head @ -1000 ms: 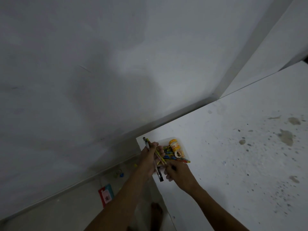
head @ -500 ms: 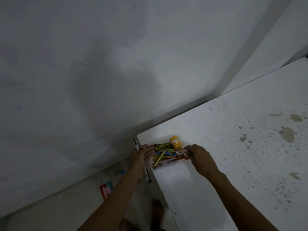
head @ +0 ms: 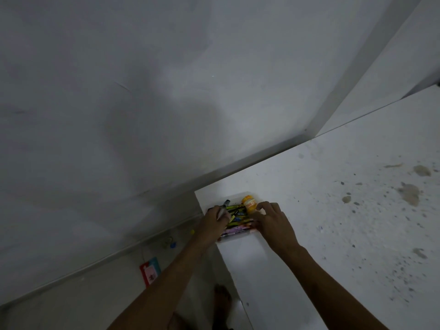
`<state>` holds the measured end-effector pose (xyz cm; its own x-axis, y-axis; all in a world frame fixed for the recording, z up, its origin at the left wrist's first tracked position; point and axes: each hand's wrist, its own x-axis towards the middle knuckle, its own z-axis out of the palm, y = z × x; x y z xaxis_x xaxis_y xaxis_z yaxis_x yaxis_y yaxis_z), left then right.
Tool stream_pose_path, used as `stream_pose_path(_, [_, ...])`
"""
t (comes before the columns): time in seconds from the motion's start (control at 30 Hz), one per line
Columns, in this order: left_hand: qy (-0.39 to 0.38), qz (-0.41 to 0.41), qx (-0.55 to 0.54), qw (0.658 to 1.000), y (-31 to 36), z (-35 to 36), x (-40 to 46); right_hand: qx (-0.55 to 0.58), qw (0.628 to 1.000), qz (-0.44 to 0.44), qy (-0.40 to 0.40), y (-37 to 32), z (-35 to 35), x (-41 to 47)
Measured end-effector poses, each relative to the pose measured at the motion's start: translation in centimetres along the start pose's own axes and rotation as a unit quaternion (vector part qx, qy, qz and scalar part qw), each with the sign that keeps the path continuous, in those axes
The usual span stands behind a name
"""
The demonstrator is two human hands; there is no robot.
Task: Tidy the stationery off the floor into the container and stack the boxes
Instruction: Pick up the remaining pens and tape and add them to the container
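A clear plastic container (head: 235, 236) sits at the near corner of a white counter (head: 321, 210). It holds several colourful pens and pencils (head: 237, 216) and an orange glue bottle (head: 249, 203). My left hand (head: 212, 223) is over the container's left end, shut on a dark marker (head: 223, 207) that points up and away. My right hand (head: 271, 221) rests on the container's right side, fingers spread beside the bottle.
On the floor below the counter lie a red and blue card (head: 150, 273), a blue clip (head: 172, 244) and a small yellow piece (head: 192, 232). A bare foot (head: 222, 297) stands by the counter base. The grey wall (head: 142, 103) rises behind.
My left hand has come from the counter's edge up over the container with the marker. My right hand has shifted a little toward the container's right side.
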<state>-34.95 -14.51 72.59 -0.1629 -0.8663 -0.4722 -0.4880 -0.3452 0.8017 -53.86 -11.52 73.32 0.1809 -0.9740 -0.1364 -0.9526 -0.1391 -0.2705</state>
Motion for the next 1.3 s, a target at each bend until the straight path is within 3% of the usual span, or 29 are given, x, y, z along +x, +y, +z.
stream_pose_path(0.1, [-0.034, 0.021, 0.103, 0.994, 1.2, 0.4, 0.6, 0.062, 0.997, 0.011, 0.051, 0.6, 0.0, -1.1])
stream_pose_path(0.2, [-0.035, 0.075, 0.205, 0.975, 1.7, 1.0, 1.0, 0.150, 0.983, 0.075, 0.078, 1.2, 0.3, -2.0])
stream_pose_path(0.33, [-0.033, 0.250, 0.421, 0.871, 1.1, 1.7, 1.5, 0.194, 0.973, 0.100, 0.072, 1.5, 0.7, -2.6])
stream_pose_path(0.53, [-0.042, 0.312, 0.496, 0.809, 0.8, 2.7, 3.0, 0.207, 0.968, 0.116, 0.079, 1.6, 1.1, -2.6])
stream_pose_path(0.87, [0.001, 0.291, 0.477, 0.829, -0.6, 4.8, 3.4, 0.210, 0.969, 0.107, 0.074, 2.1, 0.9, -2.1])
stream_pose_path(1.07, [-0.044, 0.259, 0.421, 0.868, 0.9, 5.6, 4.1, 0.217, 0.968, 0.109, 0.061, 2.4, 1.0, -1.5])
stream_pose_path(1.2, [-0.025, 0.271, 0.438, 0.857, 0.0, 5.2, 3.5, 0.227, 0.965, 0.097, 0.084, 2.7, 1.1, -1.4])
stream_pose_path(1.3, [0.031, 0.299, 0.463, 0.834, -0.7, 4.8, 2.9, 0.255, 0.959, 0.108, 0.064, 2.7, 1.2, -1.3])
